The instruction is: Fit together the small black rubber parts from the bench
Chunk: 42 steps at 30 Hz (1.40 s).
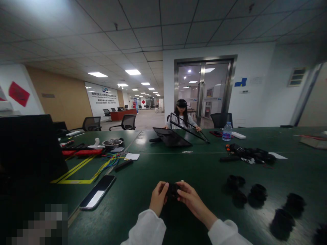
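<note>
Between my two hands is a small black part, held just above the green table. My left hand is closed on its left side, thumb and fingers pinched together. From the right, my right hand grips the same part with thumb and fingers. The part is dark and partly covered by my fingers, so its exact kind cannot be made out. Several black ring-shaped parts, like short threaded fittings, stand on the table to the right of my hands.
A phone lies at left, near coloured wires and a metal bowl. Across the table a person holds a black frame. A water bottle and a heap of black parts are at right. A dark monitor stands far left.
</note>
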Available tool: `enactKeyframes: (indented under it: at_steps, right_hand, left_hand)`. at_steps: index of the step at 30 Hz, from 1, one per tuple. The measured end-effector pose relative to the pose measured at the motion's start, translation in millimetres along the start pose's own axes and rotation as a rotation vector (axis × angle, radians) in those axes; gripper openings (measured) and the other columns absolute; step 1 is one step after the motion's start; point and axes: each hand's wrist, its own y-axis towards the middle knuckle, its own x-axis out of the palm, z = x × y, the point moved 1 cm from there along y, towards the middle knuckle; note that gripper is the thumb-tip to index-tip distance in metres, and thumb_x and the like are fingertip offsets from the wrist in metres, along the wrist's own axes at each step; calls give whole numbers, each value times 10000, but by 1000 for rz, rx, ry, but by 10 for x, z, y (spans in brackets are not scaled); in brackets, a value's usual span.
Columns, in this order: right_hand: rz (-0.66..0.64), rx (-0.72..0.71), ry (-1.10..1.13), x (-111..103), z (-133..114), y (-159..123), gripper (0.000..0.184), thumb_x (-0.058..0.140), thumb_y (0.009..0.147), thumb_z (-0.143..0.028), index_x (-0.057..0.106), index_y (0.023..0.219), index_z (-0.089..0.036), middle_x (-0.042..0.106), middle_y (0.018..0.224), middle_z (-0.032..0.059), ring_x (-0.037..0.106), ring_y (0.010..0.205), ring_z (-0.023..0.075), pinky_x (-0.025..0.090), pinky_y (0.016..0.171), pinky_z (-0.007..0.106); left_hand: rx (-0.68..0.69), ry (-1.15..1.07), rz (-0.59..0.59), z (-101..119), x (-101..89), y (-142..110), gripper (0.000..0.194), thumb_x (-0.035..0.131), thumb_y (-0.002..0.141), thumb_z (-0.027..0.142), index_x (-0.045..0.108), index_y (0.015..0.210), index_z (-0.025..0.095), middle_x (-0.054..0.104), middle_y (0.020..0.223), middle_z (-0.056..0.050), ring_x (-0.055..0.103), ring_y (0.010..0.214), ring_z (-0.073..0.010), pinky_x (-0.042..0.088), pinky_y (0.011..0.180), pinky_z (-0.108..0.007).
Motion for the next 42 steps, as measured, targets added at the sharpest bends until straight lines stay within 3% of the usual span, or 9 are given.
enactKeyframes:
  at_steps: [7, 12, 23, 27, 35, 42]
  right_hand:
    - [-1, 6, 52, -59, 62, 39, 308, 598, 667, -288, 536, 956, -206, 552, 937, 37, 575, 811, 169, 428, 686, 297]
    - [21, 27, 99, -67, 70, 53, 327, 613, 654, -286, 532, 959, -199, 573, 902, 35, 590, 791, 176, 432, 685, 306]
    - [90, -29, 150, -74, 52, 69, 284, 617, 653, -278, 551, 913, -185, 611, 860, 34, 603, 716, 161, 423, 614, 270]
    - [139, -33, 176, -66, 17, 54, 304, 632, 638, -279, 552, 916, -185, 622, 853, 34, 604, 701, 160, 425, 598, 264]
    - [279, -21, 314, -113, -19, 50, 280, 602, 661, -315, 556, 903, -180, 634, 755, 11, 574, 593, 113, 452, 554, 239]
    - [329, 52, 473, -208, 24, 105, 266, 574, 688, -341, 551, 870, -148, 625, 661, 20, 536, 495, 83, 459, 480, 199]
  left_hand:
    - [-43, -17, 49, 14, -18, -15, 386, 443, 701, 549, 485, 690, 166, 481, 475, 54, 370, 321, -47, 225, 283, -138]
    - [-70, -57, 64, 21, -34, -18, 441, 406, 700, 586, 515, 829, 178, 449, 433, 68, 387, 310, -61, 232, 281, -141]
    - [-79, -147, 56, -24, -62, 34, 456, 380, 721, 575, 516, 894, 175, 462, 448, 60, 442, 347, -71, 263, 321, -144]
    - [-144, -155, 62, 1, -65, 16, 519, 361, 708, 603, 514, 916, 153, 482, 460, 46, 449, 344, -77, 264, 326, -155]
    - [-255, -142, 170, 13, -82, 11, 674, 324, 646, 679, 505, 982, 123, 493, 428, 36, 436, 304, -97, 260, 307, -180]
    - [-201, -153, 259, 93, -110, -40, 652, 353, 633, 671, 525, 941, 122, 508, 442, 29, 478, 341, -118, 323, 326, -205]
